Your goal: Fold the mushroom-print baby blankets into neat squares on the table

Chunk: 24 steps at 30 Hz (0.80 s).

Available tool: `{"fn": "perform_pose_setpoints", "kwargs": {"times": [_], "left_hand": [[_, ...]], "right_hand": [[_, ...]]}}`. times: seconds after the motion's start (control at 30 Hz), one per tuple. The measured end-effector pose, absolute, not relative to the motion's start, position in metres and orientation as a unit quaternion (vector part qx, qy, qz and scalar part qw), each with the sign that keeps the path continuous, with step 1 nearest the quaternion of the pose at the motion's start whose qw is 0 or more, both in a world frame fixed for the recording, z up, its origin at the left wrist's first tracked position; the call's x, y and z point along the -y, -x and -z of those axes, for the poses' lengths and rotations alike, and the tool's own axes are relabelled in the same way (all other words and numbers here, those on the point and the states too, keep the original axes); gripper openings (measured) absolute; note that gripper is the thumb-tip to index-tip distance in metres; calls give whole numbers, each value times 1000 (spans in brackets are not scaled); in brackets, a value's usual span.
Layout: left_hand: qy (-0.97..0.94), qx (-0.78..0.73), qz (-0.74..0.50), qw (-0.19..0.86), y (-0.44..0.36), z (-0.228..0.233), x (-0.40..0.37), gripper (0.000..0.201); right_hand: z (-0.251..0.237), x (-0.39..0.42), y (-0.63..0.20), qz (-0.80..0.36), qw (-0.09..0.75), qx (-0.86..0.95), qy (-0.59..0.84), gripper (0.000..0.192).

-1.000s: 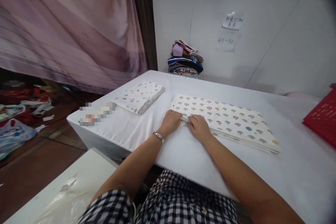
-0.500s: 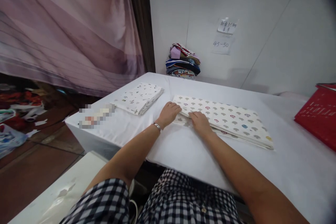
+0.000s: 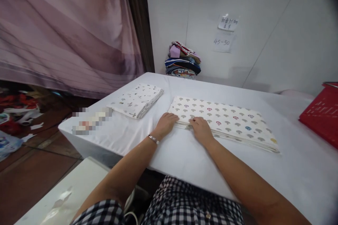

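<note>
Blurring out a small patch (image 3: pixel 91 121) near the left table corner — contents unreadable. Cutting off the red basket (image 3: pixel 322 112) at the right frame edge. Hiding fingertips of both hands at the cloth's near edge, so impossible to tell whether pinching the layers or only pressing.

Counting two folded printed cloths on the white table (image 3: pixel 185 154): the mushroom-print cloth (image 3: pixel 227 119) lying long and flat at centre, the smaller sprig-print cloth (image 3: pixel 137 100) well apart to its left. Also one stack of folded fabrics (image 3: pixel 182 59) against the wall, two paper notes (image 3: pixel 224 31) above it.

Reaching forward with both forearms, left hand (image 3: pixel 166 123) palm down at the cloth's near left corner, right hand (image 3: pixel 201 129) just beside it on the same edge — fingers flat, loosely together, resting on the fabric. Wearing one bracelet (image 3: pixel 153 139) on the left wrist.
</note>
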<state>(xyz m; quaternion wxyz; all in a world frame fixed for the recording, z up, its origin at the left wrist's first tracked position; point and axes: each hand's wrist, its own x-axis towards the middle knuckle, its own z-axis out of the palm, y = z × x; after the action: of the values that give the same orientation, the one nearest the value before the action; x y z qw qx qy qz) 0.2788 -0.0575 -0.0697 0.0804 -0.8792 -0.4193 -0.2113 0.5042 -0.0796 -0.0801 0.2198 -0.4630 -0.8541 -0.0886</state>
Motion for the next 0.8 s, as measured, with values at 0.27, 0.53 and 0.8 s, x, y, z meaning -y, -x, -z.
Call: {"fn": "perform_pose_setpoints", "kwargs": {"times": [0.27, 0.53, 0.8], "left_hand": [[882, 407, 228, 69, -279, 66, 61, 31], [867, 436, 236, 42, -278, 72, 60, 37], [880, 401, 247, 63, -293, 61, 74, 38]], "right_hand": [[77, 80, -508, 59, 216, 866, 448, 33], [78, 82, -509, 65, 187, 865, 462, 34], [77, 83, -505, 69, 171, 862, 472, 33]]}}
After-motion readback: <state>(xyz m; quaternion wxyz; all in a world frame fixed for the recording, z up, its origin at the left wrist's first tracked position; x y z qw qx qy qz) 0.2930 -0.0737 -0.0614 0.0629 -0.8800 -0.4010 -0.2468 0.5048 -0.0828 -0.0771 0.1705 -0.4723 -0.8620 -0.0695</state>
